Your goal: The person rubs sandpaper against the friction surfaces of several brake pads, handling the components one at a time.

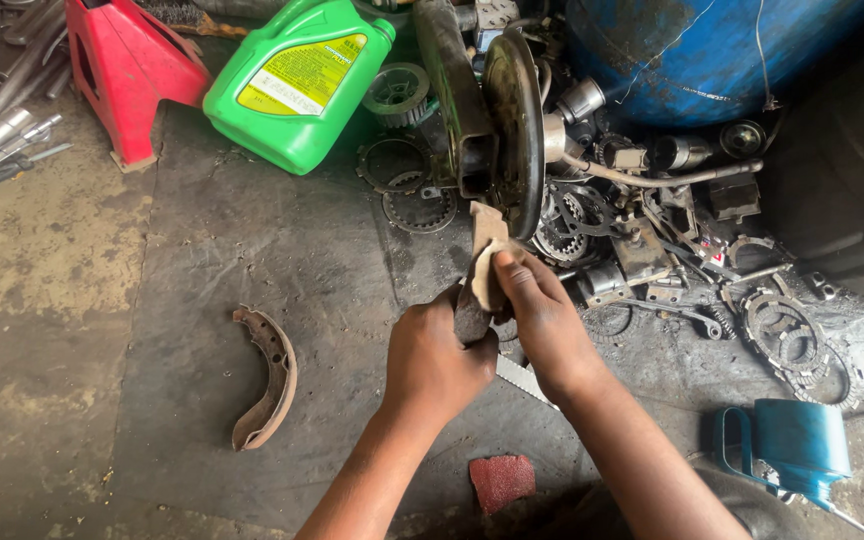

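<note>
Sandpaper [487,262] pressed under right hand [544,318], on part gripped by left hand [437,358].

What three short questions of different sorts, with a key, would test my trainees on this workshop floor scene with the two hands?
1. True or false: the left hand grips a dark curved part.
2. Multiple choice: what lies alone on the floor left of the hands? A) a brake shoe B) a hammer C) a tyre
3. Fill in: the right hand presses a piece of ____ against the part.

Key
1. True.
2. A: the brake shoe lies curved and apart from the hands.
3. Sandpaper, judging by its tan sheet look; a red scrap lies nearer the person.
</note>
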